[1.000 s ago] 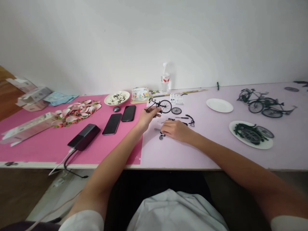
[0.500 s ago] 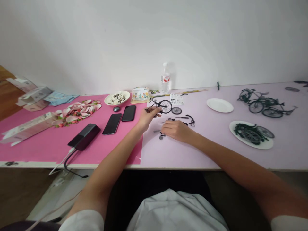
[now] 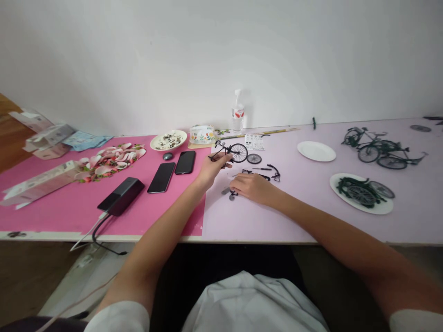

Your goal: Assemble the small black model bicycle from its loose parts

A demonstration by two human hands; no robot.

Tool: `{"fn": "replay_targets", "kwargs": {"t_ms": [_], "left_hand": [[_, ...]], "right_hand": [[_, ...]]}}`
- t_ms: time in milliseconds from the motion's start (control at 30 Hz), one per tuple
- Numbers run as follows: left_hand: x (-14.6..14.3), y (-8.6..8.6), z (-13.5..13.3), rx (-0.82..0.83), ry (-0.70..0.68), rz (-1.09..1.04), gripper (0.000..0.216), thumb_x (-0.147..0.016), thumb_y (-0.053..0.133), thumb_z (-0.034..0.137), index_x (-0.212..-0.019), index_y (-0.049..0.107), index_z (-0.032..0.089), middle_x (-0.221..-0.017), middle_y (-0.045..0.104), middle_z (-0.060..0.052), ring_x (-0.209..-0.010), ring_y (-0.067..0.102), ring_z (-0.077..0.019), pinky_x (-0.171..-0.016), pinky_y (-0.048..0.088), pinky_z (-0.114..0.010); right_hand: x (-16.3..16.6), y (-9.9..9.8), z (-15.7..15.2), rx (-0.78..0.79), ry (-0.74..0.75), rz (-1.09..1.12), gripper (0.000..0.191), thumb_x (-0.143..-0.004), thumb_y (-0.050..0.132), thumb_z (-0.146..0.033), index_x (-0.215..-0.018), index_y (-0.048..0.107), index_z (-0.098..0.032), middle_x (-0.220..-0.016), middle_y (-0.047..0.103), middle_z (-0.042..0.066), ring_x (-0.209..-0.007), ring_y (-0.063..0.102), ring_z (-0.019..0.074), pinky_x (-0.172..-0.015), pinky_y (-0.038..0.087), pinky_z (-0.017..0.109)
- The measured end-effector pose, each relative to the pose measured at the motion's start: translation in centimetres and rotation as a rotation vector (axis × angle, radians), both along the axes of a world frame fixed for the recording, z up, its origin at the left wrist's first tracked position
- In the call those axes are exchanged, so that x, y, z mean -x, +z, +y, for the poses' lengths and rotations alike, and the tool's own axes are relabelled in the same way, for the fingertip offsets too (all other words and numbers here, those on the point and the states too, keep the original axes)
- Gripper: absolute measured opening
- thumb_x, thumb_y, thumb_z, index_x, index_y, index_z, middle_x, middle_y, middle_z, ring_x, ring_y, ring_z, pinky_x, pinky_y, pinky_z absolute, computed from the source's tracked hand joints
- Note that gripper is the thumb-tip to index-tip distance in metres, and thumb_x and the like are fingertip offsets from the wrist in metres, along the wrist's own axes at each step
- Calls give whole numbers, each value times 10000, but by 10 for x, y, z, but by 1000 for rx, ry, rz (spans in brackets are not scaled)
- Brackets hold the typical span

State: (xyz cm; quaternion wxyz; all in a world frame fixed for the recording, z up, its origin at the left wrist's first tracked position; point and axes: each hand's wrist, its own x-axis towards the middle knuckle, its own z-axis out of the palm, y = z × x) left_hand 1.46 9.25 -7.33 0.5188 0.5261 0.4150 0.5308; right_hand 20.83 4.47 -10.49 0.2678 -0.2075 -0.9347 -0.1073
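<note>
My left hand (image 3: 212,170) is closed on a small black model bicycle frame (image 3: 221,151) with one spoked wheel (image 3: 238,153) on it, held just above the table. A second, loose wheel (image 3: 254,158) lies to its right. My right hand (image 3: 252,186) rests low over the table with its fingers bent together at a small dark part (image 3: 233,194) with round grey ends. Whether the fingers grip this part or something hidden beneath them is unclear. Curved black bicycle parts (image 3: 276,173) lie just beyond the right hand.
Two phones (image 3: 161,178) and a black power bank (image 3: 121,197) lie on the pink sheet at left. A white plate (image 3: 316,151), another plate (image 3: 387,209) with bicycle parts, and assembled model bicycles (image 3: 368,150) are at right. A bottle (image 3: 237,119) stands by the wall.
My right hand has shifted very slightly left, and the small part at its fingertips has turned, showing more grey. My left hand and the model bicycle stay in place.
</note>
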Motion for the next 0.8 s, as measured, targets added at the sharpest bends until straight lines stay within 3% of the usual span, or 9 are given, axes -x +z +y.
{"fn": "replay_targets", "kwargs": {"t_ms": [200, 333, 600, 800], "left_hand": [[1, -2, 2, -8, -3, 2, 434, -638, 939, 521, -817, 745, 177, -857, 746, -52, -708, 690, -165, -733, 477, -311], [1, -1, 1, -9, 4, 9, 441, -637, 935, 530, -822, 747, 176, -850, 749, -54, -707, 691, -168, -743, 486, -318], [0, 3, -2, 2, 21, 19, 438, -624, 946, 527, -800, 741, 182, -828, 741, -50, -705, 698, -179, -735, 476, -323], [0, 3, -2, 4, 15, 20, 440, -619, 949, 524, -801, 744, 180, -827, 740, -50, -703, 695, -178, -739, 474, -323]], "right_hand": [[-8, 1, 10, 112, -159, 58, 168, -1039, 566, -133, -929, 675, -198, -873, 723, 53, -847, 646, 197, -679, 418, 300], [-22, 5, 20, 280, -274, 155, 141, -1018, 615, -144, -1076, 717, -223, -1021, 757, 71, -917, 675, 205, -697, 444, 289], [-46, 12, 31, 438, -216, 82, 131, -973, 674, -178, -933, 773, -254, -988, 767, 58, -1042, 632, 253, -714, 465, 325], [-41, 10, 29, 517, -162, 21, 23, -928, 770, -247, -930, 793, -248, -985, 756, 61, -1043, 620, 269, -812, 490, 363]]}}
